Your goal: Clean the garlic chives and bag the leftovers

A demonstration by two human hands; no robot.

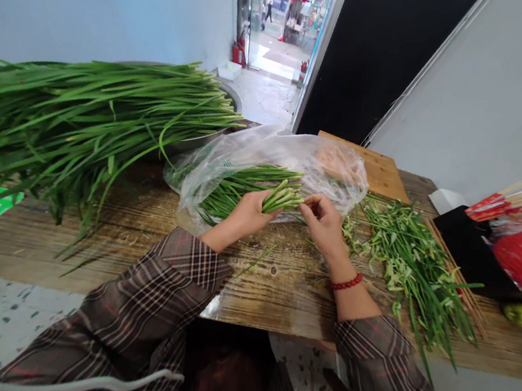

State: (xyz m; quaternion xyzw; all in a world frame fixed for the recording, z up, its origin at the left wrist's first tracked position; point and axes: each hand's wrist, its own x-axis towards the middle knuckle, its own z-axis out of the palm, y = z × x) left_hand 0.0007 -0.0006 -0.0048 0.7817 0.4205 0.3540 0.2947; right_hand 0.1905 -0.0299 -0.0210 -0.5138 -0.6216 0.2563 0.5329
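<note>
Between the two hands, above the table [275, 306], is the bunch [285, 195] of chives, pale cut ends pointing right. Around its stalks the left hand [253, 212] is closed, thumb on top, holding it firmly. At those ends, the right hand [324, 223] is bent with thumb and forefinger brought close together; whether a stalk is caught between them I cannot tell. A red bracelet [346, 282] circles the wrist below it.

Just behind the grip, more chives [228, 188] lie among the folds of a clear bag [258, 141]. Nearer the person than the grip, one loose blade [259, 259] rests on the wood. To the right of the grip spreads a pile of trimmings [406, 259], with thin sticks [448, 265] along its far side and a black box [470, 249] beyond them. Behind the right hand, past the bag, is a board [384, 173]. Left of the grip and farther back, a big heap [89, 109] of chives lies across a metal bowl [193, 143], leaves hanging over the table.
</note>
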